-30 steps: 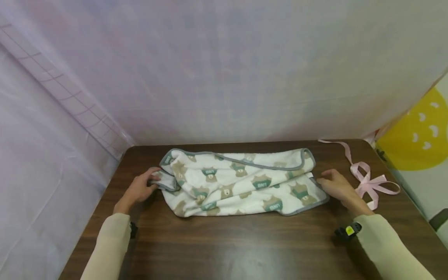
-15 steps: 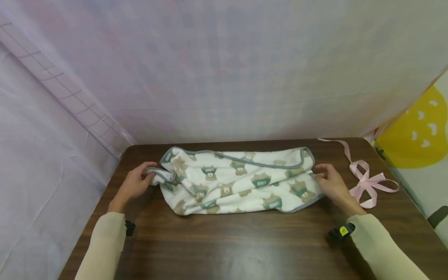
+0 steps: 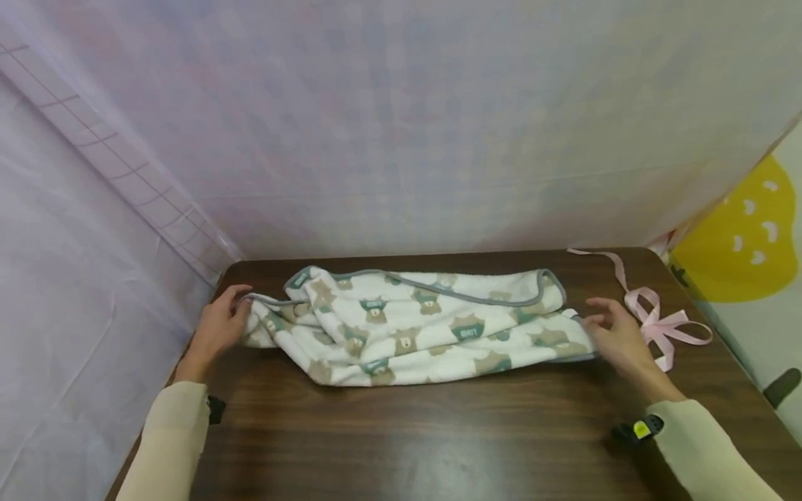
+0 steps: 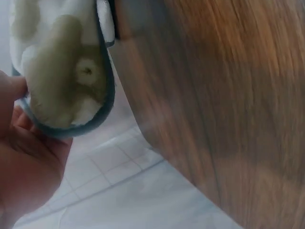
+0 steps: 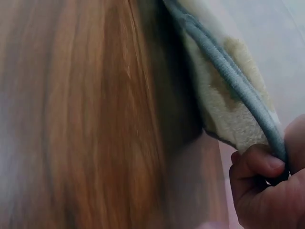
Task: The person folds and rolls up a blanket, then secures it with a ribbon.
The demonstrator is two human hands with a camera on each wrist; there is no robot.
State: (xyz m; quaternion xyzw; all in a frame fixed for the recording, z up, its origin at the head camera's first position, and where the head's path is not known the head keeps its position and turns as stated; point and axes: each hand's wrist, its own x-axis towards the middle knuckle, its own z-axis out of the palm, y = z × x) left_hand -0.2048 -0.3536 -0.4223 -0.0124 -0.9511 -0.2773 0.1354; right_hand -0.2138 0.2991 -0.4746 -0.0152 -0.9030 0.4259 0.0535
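Observation:
A white fleecy baby blanket (image 3: 432, 323) with brown-and-green bear prints and grey edging lies folded lengthwise across the table. At its left end, my left hand (image 3: 216, 323) pinches a rounded corner between thumb and fingers. The left wrist view shows that corner (image 4: 66, 81) spread out, its edging running past my fingers. My right hand (image 3: 617, 341) pinches the near right corner, fingers curled round the grey edging (image 5: 233, 78) in the right wrist view. That right end is lifted off the wood, and its underside shows there.
A pink ribbon (image 3: 656, 325) tied in a bow lies on the brown wooden table (image 3: 401, 438), just beyond my right hand. Pale curtains (image 3: 401, 139) hang behind and to the left. On the right wall is a yellow shape (image 3: 739, 240).
My left hand has moved left, drawing the crumpled left corner out flatter. My right hand has taken the right corner, lifted it and shifted slightly right, pulling the near edge straighter.

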